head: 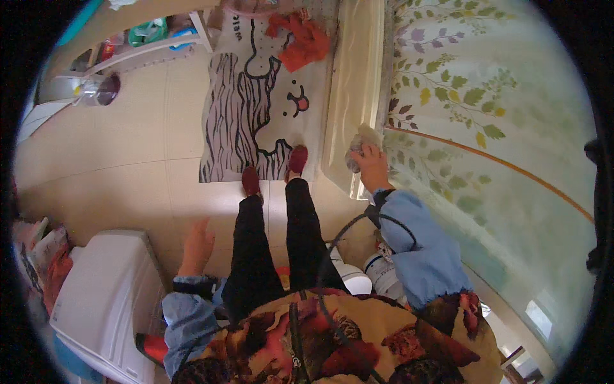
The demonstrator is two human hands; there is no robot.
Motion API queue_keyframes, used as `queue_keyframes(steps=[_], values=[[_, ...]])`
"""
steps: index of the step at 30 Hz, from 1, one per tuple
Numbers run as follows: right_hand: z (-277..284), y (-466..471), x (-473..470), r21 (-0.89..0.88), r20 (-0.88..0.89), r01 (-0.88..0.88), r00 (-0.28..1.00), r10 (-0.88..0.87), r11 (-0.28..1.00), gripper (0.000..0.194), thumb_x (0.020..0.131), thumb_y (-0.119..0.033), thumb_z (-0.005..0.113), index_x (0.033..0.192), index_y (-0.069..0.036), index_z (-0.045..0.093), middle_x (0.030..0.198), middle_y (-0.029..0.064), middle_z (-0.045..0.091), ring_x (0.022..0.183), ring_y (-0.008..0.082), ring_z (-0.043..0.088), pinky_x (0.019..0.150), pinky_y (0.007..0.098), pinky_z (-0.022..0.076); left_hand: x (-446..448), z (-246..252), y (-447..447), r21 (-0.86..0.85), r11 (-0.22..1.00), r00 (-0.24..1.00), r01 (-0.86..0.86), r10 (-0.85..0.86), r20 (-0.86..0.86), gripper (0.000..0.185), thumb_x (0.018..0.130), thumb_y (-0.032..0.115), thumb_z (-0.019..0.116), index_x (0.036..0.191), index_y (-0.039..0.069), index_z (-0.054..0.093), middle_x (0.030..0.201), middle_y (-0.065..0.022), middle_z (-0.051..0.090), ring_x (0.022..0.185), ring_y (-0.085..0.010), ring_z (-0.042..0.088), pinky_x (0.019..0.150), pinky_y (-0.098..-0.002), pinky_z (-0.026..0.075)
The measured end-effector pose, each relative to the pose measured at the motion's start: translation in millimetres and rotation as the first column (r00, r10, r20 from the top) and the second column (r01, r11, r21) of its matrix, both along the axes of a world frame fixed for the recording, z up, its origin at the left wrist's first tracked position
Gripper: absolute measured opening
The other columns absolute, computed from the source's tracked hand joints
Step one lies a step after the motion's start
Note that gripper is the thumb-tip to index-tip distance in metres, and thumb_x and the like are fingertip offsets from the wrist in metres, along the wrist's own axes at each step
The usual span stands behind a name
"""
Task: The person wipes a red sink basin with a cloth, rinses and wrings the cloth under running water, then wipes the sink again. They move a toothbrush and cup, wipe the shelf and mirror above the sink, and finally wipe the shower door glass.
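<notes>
My right hand (372,165) presses a crumpled greyish cloth (355,152) against the cream moulded frame (357,72). Its fingers are bent over the cloth and hide part of it. Just right of this hand is a pale green panel (527,158) printed with leafy branches. My left hand (197,242) hangs beside my left leg, slightly blurred, with nothing in it. Below that hand lies the beige tiled floor (120,192), and a white plastic bin or box (105,288) is nearby.
Under my shoes lies a floor mat (225,120) with a cartoon face. A red-orange cloth (302,41) is crumpled on its far part. A clear plastic container (98,91) stands by a low shelf (144,53). White buckets (383,273) are close behind my right leg.
</notes>
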State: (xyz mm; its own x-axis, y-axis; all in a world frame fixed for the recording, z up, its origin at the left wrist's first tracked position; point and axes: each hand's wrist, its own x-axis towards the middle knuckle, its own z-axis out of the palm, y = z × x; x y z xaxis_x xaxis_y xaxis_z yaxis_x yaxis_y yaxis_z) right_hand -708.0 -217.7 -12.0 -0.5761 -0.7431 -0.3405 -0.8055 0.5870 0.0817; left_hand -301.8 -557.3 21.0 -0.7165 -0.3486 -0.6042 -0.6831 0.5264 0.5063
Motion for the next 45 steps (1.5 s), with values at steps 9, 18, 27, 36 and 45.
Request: queue_keyframes(steps=[9, 18, 27, 36, 45], values=[[-107.2, 126.3, 53.2, 0.322, 0.141, -0.111, 0.988, 0.068, 0.94, 0.036, 0.082, -0.014, 0.056, 0.119, -0.013, 0.058, 0.153, 0.0191, 0.021, 0.14, 0.038, 0.023, 0.102, 0.0544, 0.0323, -34.3, -80.4, 59.0, 0.287, 0.935, 0.97, -0.21, 0.163, 0.18, 0.046, 0.087, 0.009, 0.059, 0.131, 0.007, 0.049, 0.127, -0.0228, 0.053, 0.117, -0.0411, 0.051, 0.097, -0.0446, 0.044], [-96.3, 104.2, -16.6, 0.379, 0.449, -0.391, 0.87, 0.203, 0.839, 0.027, 0.078, -0.014, 0.06, 0.105, -0.013, 0.062, 0.147, 0.0145, 0.034, 0.133, 0.0326, 0.033, 0.102, 0.0515, 0.0274, -94.3, -123.5, 86.7, 0.349, 0.909, 0.972, -0.227, 0.189, 0.14, 0.044, 0.091, 0.011, 0.057, 0.134, 0.006, 0.047, 0.129, -0.022, 0.053, 0.116, -0.0389, 0.054, 0.098, -0.0406, 0.043], [-123.4, -0.9, -186.6, 0.218, -0.06, -0.164, 0.982, 0.181, 0.962, 0.019, 0.076, -0.015, 0.059, 0.094, -0.016, 0.064, 0.136, 0.0085, 0.045, 0.128, 0.0278, 0.037, 0.1, 0.0551, 0.0317, -103.7, -137.6, 85.9, 0.303, 0.908, 0.953, -0.289, 0.244, 0.178, 0.042, 0.093, 0.011, 0.055, 0.134, 0.005, 0.046, 0.123, -0.0213, 0.057, 0.115, -0.0354, 0.055, 0.097, -0.0407, 0.044], [-145.5, -22.1, -235.9, 0.193, -0.26, -0.352, 0.882, 0.393, 0.916, 0.025, 0.077, -0.016, 0.059, 0.101, -0.011, 0.062, 0.129, 0.014, 0.049, 0.112, 0.0307, 0.045, 0.094, 0.0499, 0.0352, -119.4, -131.8, 73.5, 0.343, 0.907, 0.968, -0.246, 0.212, 0.133, 0.041, 0.094, 0.008, 0.051, 0.135, 0.005, 0.046, 0.128, -0.0212, 0.054, 0.118, -0.0343, 0.053, 0.1, -0.0402, 0.042], [-124.4, 95.7, -27.1, 0.297, 0.104, -0.26, 0.965, 0.24, 0.919, 0.028, 0.084, -0.016, 0.052, 0.109, -0.005, 0.055, 0.139, 0.0217, 0.041, 0.133, 0.0401, 0.033, 0.11, 0.0588, 0.0209, -77.1, -126.2, 49.5, 0.31, 0.879, 0.927, -0.361, 0.304, 0.219, 0.04, 0.093, 0.008, 0.051, 0.132, 0.004, 0.049, 0.125, -0.0201, 0.057, 0.116, -0.0304, 0.056, 0.099, -0.0393, 0.042]])
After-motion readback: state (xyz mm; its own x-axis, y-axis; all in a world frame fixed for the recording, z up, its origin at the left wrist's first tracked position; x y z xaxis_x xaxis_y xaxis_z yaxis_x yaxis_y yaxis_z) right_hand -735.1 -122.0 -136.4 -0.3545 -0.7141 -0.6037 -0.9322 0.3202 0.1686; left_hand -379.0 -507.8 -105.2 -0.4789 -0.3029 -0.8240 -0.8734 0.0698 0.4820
